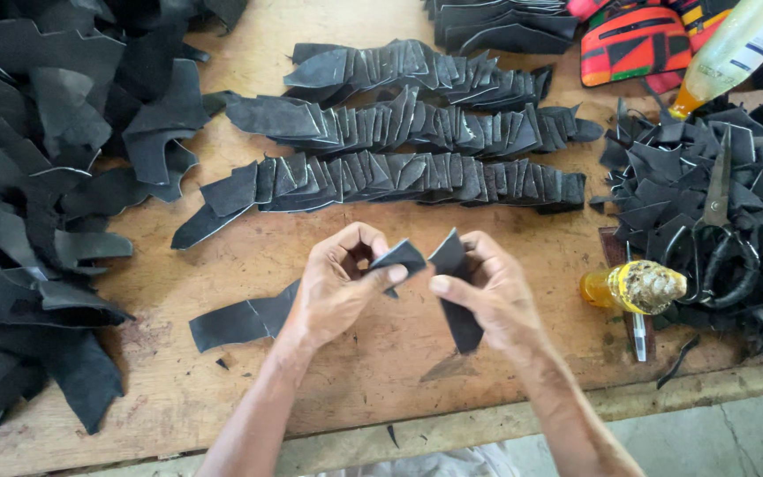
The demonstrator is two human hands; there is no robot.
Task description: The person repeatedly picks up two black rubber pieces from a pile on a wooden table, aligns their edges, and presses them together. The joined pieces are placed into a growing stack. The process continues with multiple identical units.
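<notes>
1. Black leather piece (450,265) sits between my two hands, above the bare middle of the wooden workbench (249,389), just in front of the nearest of the three fanned rows of cut pieces (381,179).
2. My left hand (339,287) is curled, wrist bent inward, thumb pressed flat over the top of the piece's left flap and the fingers closed behind it.
3. My right hand (487,287) mirrors it: thumb pointing left along the fold, fingers wrapped around the back, pinching the right flap, which hangs down past my palm.
4. Both forearms come up from the bench's near edge and angle toward each other.
5. A long dark strip (240,322) lies flat on the bench beside my left wrist; its right end runs under my left hand, so I cannot tell whether it joins the piece I hold.
6. Right of the rows, black scissors (717,238) rest on a heap of offcuts (699,177), with a crusted yellow glue bottle (633,287) lying just beside them.
7. Left of the rows, a big pile of larger black scraps (37,177) is cut off by the frame.
8. My fingertips behind the leather are hidden.
</notes>
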